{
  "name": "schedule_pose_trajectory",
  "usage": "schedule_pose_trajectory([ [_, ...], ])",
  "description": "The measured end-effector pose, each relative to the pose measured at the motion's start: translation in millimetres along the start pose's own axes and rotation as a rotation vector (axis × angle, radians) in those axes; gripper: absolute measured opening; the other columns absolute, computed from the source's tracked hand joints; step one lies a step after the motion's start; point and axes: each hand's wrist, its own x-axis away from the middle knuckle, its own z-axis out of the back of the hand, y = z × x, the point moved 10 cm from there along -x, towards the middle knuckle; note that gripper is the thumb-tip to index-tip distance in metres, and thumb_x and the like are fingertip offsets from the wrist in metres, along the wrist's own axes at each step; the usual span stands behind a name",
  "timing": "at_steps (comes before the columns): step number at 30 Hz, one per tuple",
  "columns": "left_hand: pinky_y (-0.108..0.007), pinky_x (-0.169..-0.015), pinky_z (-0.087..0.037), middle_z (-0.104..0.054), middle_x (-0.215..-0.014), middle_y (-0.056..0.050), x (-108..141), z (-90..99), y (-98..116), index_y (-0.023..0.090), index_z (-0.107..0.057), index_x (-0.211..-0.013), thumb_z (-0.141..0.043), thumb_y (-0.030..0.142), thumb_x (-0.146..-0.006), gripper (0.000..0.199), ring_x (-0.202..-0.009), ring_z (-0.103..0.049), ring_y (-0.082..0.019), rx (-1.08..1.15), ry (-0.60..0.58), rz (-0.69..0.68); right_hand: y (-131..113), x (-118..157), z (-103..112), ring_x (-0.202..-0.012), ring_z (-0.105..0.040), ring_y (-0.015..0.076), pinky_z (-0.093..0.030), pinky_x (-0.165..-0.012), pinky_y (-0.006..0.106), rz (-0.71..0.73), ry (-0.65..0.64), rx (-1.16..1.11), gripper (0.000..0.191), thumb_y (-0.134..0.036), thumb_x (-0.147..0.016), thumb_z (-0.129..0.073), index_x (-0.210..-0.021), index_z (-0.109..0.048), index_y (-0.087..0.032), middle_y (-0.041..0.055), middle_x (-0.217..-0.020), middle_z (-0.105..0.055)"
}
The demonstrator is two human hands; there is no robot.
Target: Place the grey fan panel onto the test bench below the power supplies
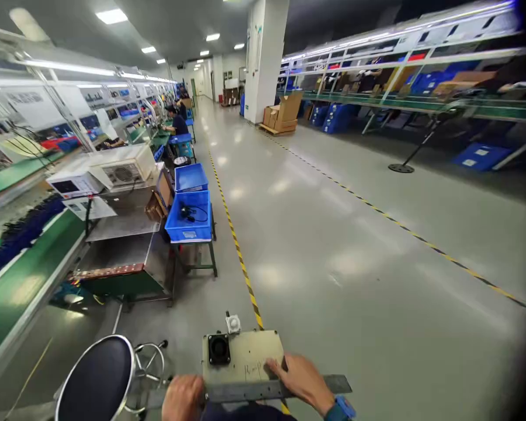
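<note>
At the bottom centre is a cream-coloured box (263,345) with handwriting, a black round part (219,349) and a small white fitting (233,323) at its far side. A flat grey metal bar (337,383) runs across the box's near side. My left hand (183,397) is closed around the bar, left of the box. My right hand (302,377) grips the box's right side, thumb on its top face, wrist over the bar.
A round black stool (97,380) stands at the lower left. Blue bins (188,225) sit on a stand beside the left workbench (30,286). Yellow-black tape (232,228) runs along the floor. A person (178,123) sits further off. Cartons (284,114) stand near a pillar.
</note>
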Motion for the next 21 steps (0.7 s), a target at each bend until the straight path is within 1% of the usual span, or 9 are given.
schedule_pose_trajectory([
  [2, -0.039, -0.077, -0.049, -0.071, -0.083, -0.004, -51, 22.4, 28, 0.028, -0.069, -0.084, -0.057, 0.003, -0.071, 0.031, -0.083, -0.067, -0.025, 0.039, 0.052, 0.010, 31, -29, 49, -0.088, -0.069, 0.0321, -0.043, -0.071, 0.037, -0.033, 0.040, 0.025, 0.066, -0.065, -0.094, -0.024, -0.087, -0.069, -0.017, 0.0153, -0.090, -0.074],
  [4, -0.036, -0.074, -0.045, -0.070, -0.081, -0.002, -103, 49.8, 52, 0.028, -0.068, -0.086, -0.052, -0.001, -0.070, 0.037, -0.080, -0.065, -0.023, 0.086, 0.123, -0.037, 54, -67, 95, -0.088, -0.069, 0.0321, -0.043, -0.071, 0.038, -0.067, 0.087, 0.080, 0.065, -0.062, -0.096, -0.020, -0.083, -0.066, -0.019, 0.0145, -0.088, -0.074],
  [6, -0.036, -0.072, -0.041, -0.069, -0.079, -0.001, -160, 77.4, 67, 0.027, -0.067, -0.086, -0.050, -0.002, -0.071, 0.037, -0.077, -0.063, -0.021, 0.120, 0.185, -0.065, 72, -114, 136, -0.085, -0.069, 0.0313, -0.041, -0.069, 0.037, -0.098, 0.124, 0.141, 0.063, -0.060, -0.098, -0.019, -0.079, -0.063, -0.020, 0.0135, -0.084, -0.073],
  [8, -0.036, -0.072, -0.037, -0.067, -0.078, -0.001, -227, 104.0, 78, 0.025, -0.065, -0.085, -0.048, -0.001, -0.075, 0.033, -0.076, -0.062, -0.021, 0.153, 0.228, -0.085, 88, -166, 175, -0.082, -0.069, 0.0296, -0.040, -0.066, 0.035, -0.117, 0.154, 0.184, 0.059, -0.058, -0.099, -0.020, -0.078, -0.061, -0.021, 0.0120, -0.081, -0.073],
  [11, -0.037, -0.071, -0.033, -0.066, -0.077, -0.001, -342, 142.3, 95, 0.023, -0.063, -0.082, -0.048, 0.001, -0.077, 0.027, -0.076, -0.060, -0.020, 0.204, 0.230, -0.110, 117, -248, 236, -0.081, -0.070, 0.0285, -0.040, -0.065, 0.034, -0.173, 0.173, 0.213, 0.057, -0.057, -0.099, -0.020, -0.078, -0.059, -0.022, 0.0109, -0.080, -0.073],
  [14, -0.036, -0.070, -0.031, -0.067, -0.078, -0.002, -465, 182.4, 118, 0.021, -0.061, -0.079, -0.050, 0.002, -0.074, 0.023, -0.078, -0.061, -0.020, 0.237, 0.154, -0.155, 149, -323, 305, -0.084, -0.070, 0.0302, -0.043, -0.068, 0.036, -0.258, 0.164, 0.206, 0.056, -0.058, -0.098, -0.020, -0.079, -0.059, -0.023, 0.0111, -0.083, -0.074],
  [18, -0.036, -0.068, -0.029, -0.068, -0.081, -0.003, -620, 244.2, 155, 0.020, -0.060, -0.079, -0.054, 0.010, -0.077, 0.012, -0.080, -0.061, -0.021, 0.231, 0.051, -0.275, 190, -406, 394, -0.086, -0.070, 0.0312, -0.046, -0.072, 0.039, -0.361, 0.123, 0.137, 0.057, -0.058, -0.096, -0.021, -0.077, -0.063, -0.025, 0.0112, -0.085, -0.075],
  [20, -0.036, -0.067, -0.029, -0.068, -0.082, -0.003, -693, 273.8, 174, 0.020, -0.058, -0.078, -0.056, 0.019, -0.080, 0.003, -0.080, -0.061, -0.021, 0.228, 0.020, -0.359, 213, -447, 429, -0.085, -0.070, 0.0312, -0.048, -0.071, 0.039, -0.412, 0.111, 0.086, 0.054, -0.058, -0.093, -0.026, -0.078, -0.068, -0.027, 0.0118, -0.088, -0.075],
  [21, -0.036, -0.067, -0.029, -0.067, -0.082, -0.003, -729, 286.7, 183, 0.020, -0.058, -0.078, -0.058, 0.023, -0.080, 0.003, -0.081, -0.060, -0.021, 0.225, 0.007, -0.404, 224, -469, 444, -0.085, -0.070, 0.0315, -0.049, -0.071, 0.040, -0.429, 0.108, 0.058, 0.052, -0.058, -0.092, -0.028, -0.080, -0.070, -0.029, 0.0122, -0.091, -0.075],
])
